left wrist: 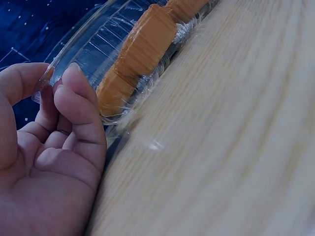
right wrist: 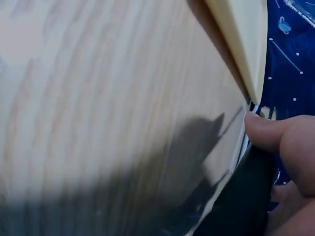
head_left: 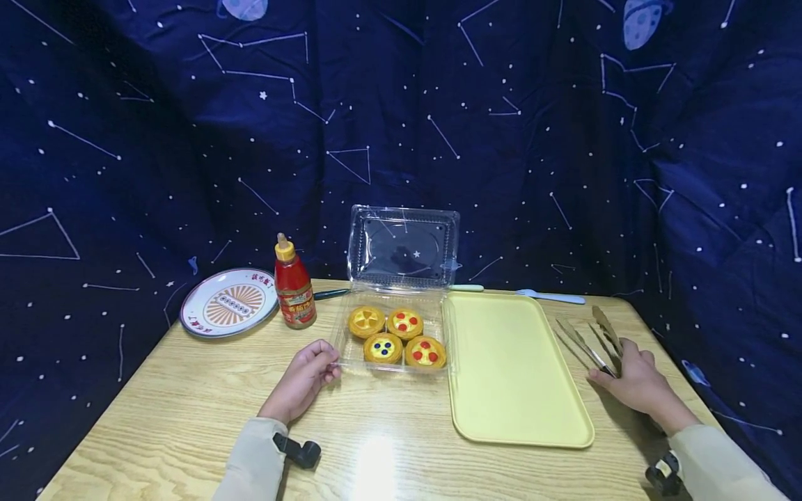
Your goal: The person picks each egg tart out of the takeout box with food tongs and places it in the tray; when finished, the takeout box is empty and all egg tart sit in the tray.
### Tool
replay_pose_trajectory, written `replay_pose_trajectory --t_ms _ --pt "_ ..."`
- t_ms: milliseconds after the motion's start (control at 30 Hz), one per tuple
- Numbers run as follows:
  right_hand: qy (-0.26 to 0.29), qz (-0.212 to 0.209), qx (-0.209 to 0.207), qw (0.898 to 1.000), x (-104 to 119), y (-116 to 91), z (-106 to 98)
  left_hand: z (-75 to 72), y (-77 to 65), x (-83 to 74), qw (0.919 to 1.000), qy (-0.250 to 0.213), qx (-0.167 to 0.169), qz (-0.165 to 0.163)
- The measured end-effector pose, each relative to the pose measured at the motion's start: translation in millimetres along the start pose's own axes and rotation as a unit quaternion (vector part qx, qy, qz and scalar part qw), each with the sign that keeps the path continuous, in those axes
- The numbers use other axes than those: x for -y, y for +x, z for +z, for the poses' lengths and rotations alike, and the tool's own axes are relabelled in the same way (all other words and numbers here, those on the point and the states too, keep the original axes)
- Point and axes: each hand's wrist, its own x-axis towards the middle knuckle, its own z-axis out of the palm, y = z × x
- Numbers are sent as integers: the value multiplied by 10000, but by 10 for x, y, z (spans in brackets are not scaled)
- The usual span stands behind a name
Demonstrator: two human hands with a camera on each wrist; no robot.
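Observation:
My left hand [head_left: 305,379] pinches the left front rim of a clear plastic clamshell box [head_left: 395,367], whose lid [head_left: 404,247] stands raised at the back. Inside the box sit several egg tarts [head_left: 383,348], topped with red, blue or orange pieces. The left wrist view shows thumb and fingers on the rim, beside the tarts' orange sides [left wrist: 147,42]. Right of the yellow tray, my right hand [head_left: 642,384] holds a pair of tongs [head_left: 585,343] near the tabletop, their arms spread apart. In the right wrist view the thumb [right wrist: 268,132] shows, but most of the tongs is hidden.
A yellow tray [head_left: 516,379] lies right of the box, close beside it. Back left are a red sauce bottle [head_left: 294,289] and a patterned plate [head_left: 203,289]. Behind lie a blue fork [head_left: 554,297], a pale green handle [head_left: 467,287] and a dark green handle [head_left: 331,293].

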Motion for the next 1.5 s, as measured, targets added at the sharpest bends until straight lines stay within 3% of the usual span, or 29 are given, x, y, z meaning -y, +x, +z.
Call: replay_pose_trajectory --t_ms 167,533,933,1267,1500 --pt "-154 -379 -434 9982 60 0 10 -18 0 1 10000 5 64 17" --pt "-365 -871 -1182 9885 450 -21 81 -23 -10 15 9998 85 73 143" --pt "-419 -1298 -954 9860 773 9 142 -9 15 8 10000 43 -46 45" --pt "-597 -2065 -514 9753 1251 49 241 -27 -7 26 9999 29 -63 110" --pt "-610 -2361 -543 9683 1591 68 282 -13 2 16 9999 70 -8 75"
